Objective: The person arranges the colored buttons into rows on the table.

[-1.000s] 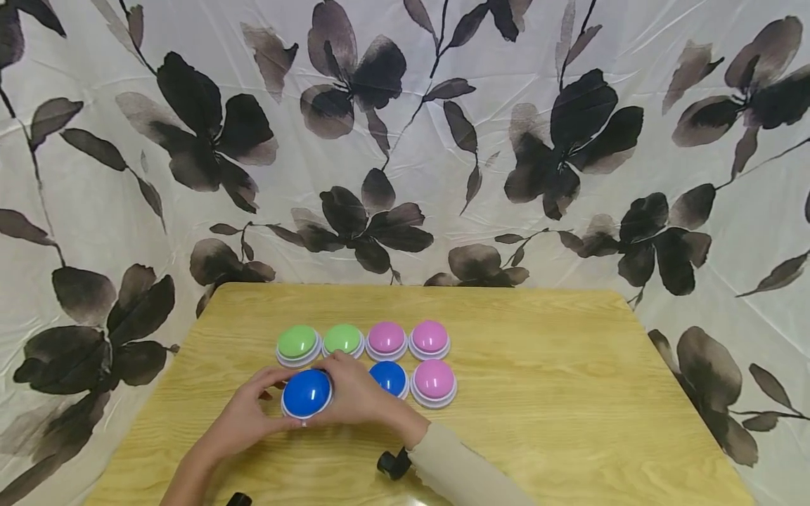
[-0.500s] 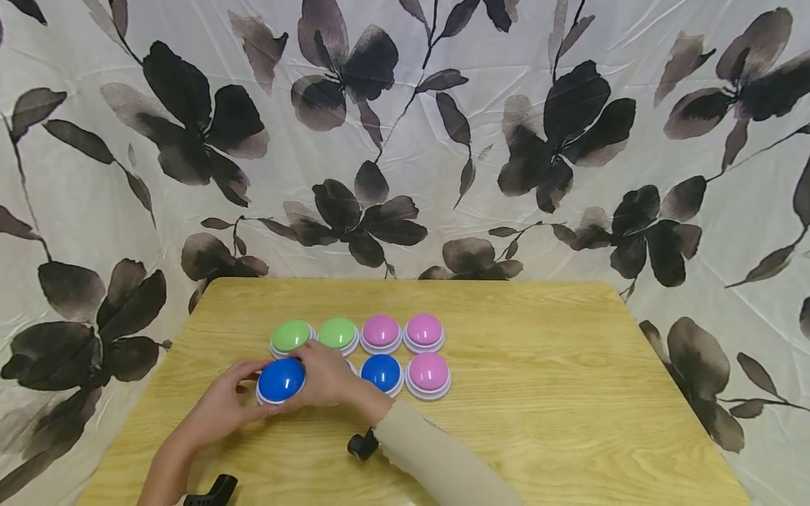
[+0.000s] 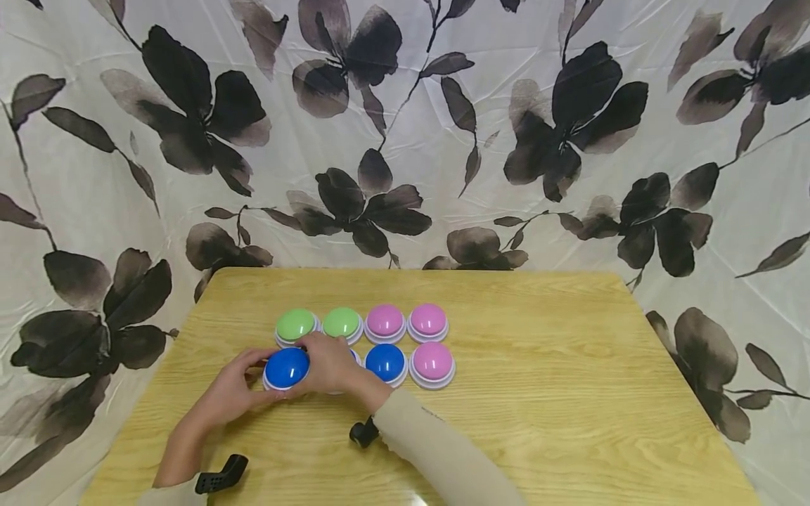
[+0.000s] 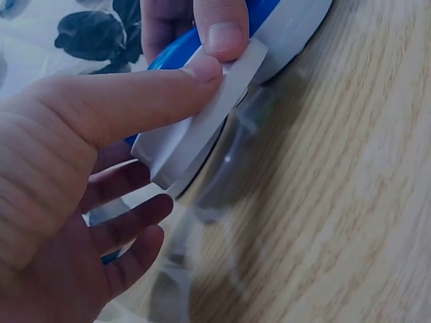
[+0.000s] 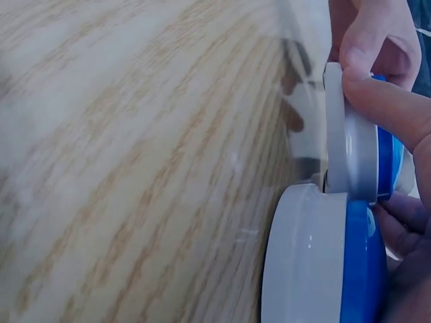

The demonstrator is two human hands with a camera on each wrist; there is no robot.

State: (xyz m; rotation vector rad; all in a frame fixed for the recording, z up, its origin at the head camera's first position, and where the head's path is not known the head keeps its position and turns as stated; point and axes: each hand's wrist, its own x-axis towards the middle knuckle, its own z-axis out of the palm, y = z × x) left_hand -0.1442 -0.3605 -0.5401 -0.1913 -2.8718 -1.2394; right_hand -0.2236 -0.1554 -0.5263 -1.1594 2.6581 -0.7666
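Both hands grip one blue dome button (image 3: 287,367) with a white base, at the left end of the front row. My left hand (image 3: 221,393) holds its left side, thumb on the base rim in the left wrist view. My right hand (image 3: 332,365) holds its right side, and the two thumbs meet at the near rim. Another blue button (image 5: 306,262) sits right beside it, mostly hidden behind my right hand in the head view. Whether the held base touches the table, I cannot tell.
Further right in the front row are a blue button (image 3: 386,362) and a pink button (image 3: 433,360). Behind stand two green buttons (image 3: 342,322) and two pink buttons (image 3: 428,320). A floral cloth (image 3: 481,140) hangs behind the wooden table (image 3: 557,393).
The held blue button has moved left along the front row, in both hands, to below the left green button. The blue button behind my right hand has come partly into view.
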